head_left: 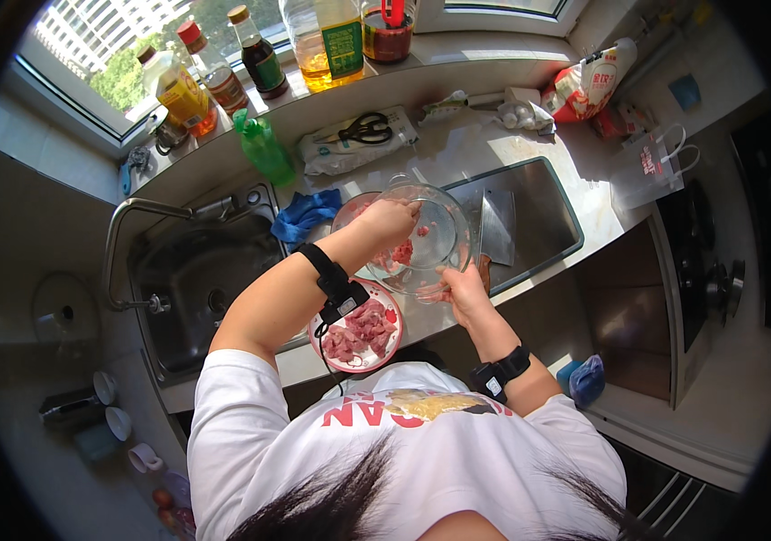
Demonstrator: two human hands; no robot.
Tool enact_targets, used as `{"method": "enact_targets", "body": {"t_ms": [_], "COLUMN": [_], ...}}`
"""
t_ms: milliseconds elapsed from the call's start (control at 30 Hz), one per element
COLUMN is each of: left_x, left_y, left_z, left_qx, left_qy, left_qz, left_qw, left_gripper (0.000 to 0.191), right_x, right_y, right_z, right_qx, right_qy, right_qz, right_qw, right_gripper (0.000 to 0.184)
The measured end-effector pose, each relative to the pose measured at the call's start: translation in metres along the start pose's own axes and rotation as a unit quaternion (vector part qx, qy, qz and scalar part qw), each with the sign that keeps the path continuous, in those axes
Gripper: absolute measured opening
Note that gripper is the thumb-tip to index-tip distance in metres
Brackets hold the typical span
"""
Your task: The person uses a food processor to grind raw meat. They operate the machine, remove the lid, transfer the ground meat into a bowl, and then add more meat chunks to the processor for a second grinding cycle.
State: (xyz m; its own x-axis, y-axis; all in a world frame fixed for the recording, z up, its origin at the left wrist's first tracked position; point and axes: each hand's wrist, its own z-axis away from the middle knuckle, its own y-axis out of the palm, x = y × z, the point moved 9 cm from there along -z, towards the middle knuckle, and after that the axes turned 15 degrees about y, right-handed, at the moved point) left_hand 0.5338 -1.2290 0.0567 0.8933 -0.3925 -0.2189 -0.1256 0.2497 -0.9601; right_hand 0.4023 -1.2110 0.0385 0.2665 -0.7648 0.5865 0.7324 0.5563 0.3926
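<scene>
My right hand (pixel 465 292) grips the near rim of a clear glass bowl (pixel 449 209), its thumb over the edge. Small bits of chopped raw meat (pixel 400 254) show at the bowl's left side and bottom. My left hand (pixel 388 222) is over the bowl's far left side, its fingertips bent down and partly hidden, so its hold is unclear. Partly covered by the bowl and my left arm is a pinkish dish (pixel 351 208). Closer to me, a red-rimmed plate (pixel 358 366) bears larger pieces of raw meat (pixel 366 330).
A cleaver (pixel 499 226) lies on the cutting board (pixel 547 216) right of the bowl. To the left are a steel sink (pixel 182 270), a faucet (pixel 113 250) and a blue cloth (pixel 304 215). Behind stand a green spray bottle (pixel 267 152), scissors (pixel 366 128) on a packet, and several sill bottles.
</scene>
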Motion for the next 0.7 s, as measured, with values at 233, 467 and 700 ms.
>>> {"method": "enact_targets", "body": {"t_ms": [233, 467, 700], "left_x": [-0.035, -0.019, -0.022], "left_y": [-0.010, 0.047, 0.018], "left_z": [0.012, 0.023, 0.016], "left_qx": [-0.004, 0.211, 0.161], "left_qy": [0.045, -0.051, -0.025], "left_qz": [-0.048, 0.073, -0.146], "left_qw": [0.998, 0.974, 0.976], "left_gripper": [0.060, 0.054, 0.042], "right_x": [0.007, 0.010, 0.006], "right_y": [-0.003, 0.000, -0.001], "right_z": [-0.002, -0.003, -0.006], "right_qx": [-0.010, -0.011, -0.022], "right_qy": [-0.006, -0.019, -0.020], "right_qz": [-0.030, -0.002, 0.013], "right_qw": [0.999, 1.000, 0.999], "right_gripper": [0.070, 0.073, 0.082]}}
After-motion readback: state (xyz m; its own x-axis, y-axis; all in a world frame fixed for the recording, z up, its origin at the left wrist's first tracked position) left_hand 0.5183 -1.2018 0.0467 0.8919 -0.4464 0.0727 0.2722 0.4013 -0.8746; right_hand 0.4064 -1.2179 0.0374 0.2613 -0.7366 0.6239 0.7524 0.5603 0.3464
